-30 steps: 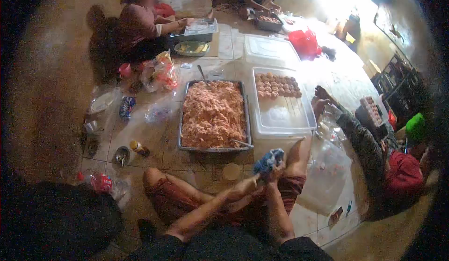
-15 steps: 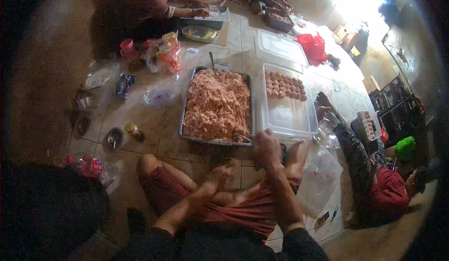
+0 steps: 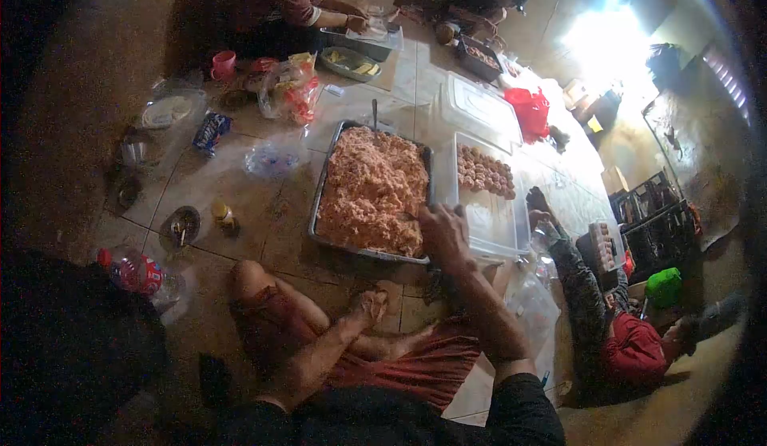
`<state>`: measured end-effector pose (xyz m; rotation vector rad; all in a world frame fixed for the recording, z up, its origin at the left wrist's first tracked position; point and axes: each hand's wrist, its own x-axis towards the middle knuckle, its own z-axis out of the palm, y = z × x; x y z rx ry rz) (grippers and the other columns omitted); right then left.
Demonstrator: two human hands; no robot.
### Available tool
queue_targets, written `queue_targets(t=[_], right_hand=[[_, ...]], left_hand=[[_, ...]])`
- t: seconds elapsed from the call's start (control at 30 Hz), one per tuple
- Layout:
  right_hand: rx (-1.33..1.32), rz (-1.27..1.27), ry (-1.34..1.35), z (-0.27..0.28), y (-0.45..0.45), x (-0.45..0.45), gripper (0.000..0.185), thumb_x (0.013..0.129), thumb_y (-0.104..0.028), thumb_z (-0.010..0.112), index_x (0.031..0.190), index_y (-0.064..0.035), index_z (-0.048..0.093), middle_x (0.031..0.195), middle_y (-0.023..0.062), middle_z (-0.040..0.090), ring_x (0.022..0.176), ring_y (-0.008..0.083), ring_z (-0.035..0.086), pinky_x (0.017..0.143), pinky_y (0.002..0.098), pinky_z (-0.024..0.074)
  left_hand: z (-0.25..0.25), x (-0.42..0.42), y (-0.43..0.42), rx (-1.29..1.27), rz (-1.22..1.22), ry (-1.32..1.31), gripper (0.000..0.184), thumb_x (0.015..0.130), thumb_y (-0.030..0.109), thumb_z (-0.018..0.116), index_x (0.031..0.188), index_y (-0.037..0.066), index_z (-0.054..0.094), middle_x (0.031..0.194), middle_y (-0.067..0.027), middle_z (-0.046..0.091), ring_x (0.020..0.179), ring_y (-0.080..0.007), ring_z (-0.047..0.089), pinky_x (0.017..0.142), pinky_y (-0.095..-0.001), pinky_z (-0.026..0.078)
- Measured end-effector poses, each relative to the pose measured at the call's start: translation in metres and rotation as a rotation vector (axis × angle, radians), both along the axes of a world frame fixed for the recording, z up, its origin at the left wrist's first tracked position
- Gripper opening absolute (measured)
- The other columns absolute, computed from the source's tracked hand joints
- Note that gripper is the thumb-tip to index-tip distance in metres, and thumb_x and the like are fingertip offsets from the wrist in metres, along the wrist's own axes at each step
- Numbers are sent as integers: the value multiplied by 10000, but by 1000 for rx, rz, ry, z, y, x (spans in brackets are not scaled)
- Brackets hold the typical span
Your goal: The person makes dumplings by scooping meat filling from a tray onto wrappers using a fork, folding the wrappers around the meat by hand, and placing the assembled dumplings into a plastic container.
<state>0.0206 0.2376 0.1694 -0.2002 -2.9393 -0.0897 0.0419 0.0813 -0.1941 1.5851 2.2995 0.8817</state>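
A deep tray [image 3: 314, 226] heaped with pinkish minced meat mixture [image 3: 371, 186] sits on the floor before my crossed legs. At the tray's right edge my right hand [image 3: 447, 234] is closed round the handle of a spoon [image 3: 408, 217], whose bowl end is in the mixture. My left hand [image 3: 369, 306] is low in front of my shins, below the tray, with its fingers curled; what they hold, if anything, is hidden. Right of the tray, a clear plastic box [image 3: 489, 234] holds rows of meat portions [image 3: 484, 170]. A second spoon [image 3: 375, 114] stands at the mixture's far edge.
A plastic lid [image 3: 482, 111] lies behind the box. To the left are a jar [image 3: 224, 213], a small bowl [image 3: 184, 224], a blue packet [image 3: 211, 132] and a bottle [image 3: 136, 272]. Other people [image 3: 639, 350] sit at the right and far side; a red bag [image 3: 527, 113] lies beyond.
My right hand has moved up and inward to the tray's edge, pushing the spoon further into the mixture. My left hand stays low. The whole view has shifted and tilted slightly.
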Motion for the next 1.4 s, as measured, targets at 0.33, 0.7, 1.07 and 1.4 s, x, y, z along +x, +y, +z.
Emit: queue_targets(t=[0.33, 0.7, 1.07, 1.4], right_hand=[[74, 96, -425, -19, -1, -8, 431, 956, -241, 591, 1371, -128, 565, 1484, 112, 527, 1305, 268, 513, 1153, 430, 339], [-90, 5, 22, -52, -7, -1, 188, 828, -83, 614, 1012, -109, 646, 1037, 88, 618, 1040, 295, 605, 915, 459, 390], [-544, 9, 140, -71, 33, 38, 187, 948, -115, 625, 1110, -41, 682, 895, 123, 719, 750, 254, 695, 714, 369, 535], [-1119, -226, 419, -44, 4, 46, 175, 951, -132, 665, 1105, -48, 657, 957, 166, 721, 854, 318, 722, 730, 390, 548]], left_hand=[[141, -8, -31, 411, 277, -831, 320, 1003, 341, 593, 1003, 22, 612, 842, -93, 644, 791, -200, 636, 729, -357, 539], [134, -21, -36, 332, 291, -1175, 340, 955, 348, 687, 960, 8, 669, 832, -30, 670, 761, -108, 601, 697, -305, 501], [132, -56, -35, 719, -691, -1676, 431, 1022, 337, 609, 1178, -61, 659, 986, -75, 677, 836, -152, 629, 713, -316, 508], [196, -56, -30, 857, -80, -2146, 700, 988, 546, 558, 1363, -41, 487, 1318, -240, 593, 1234, -371, 588, 1031, -505, 515]])
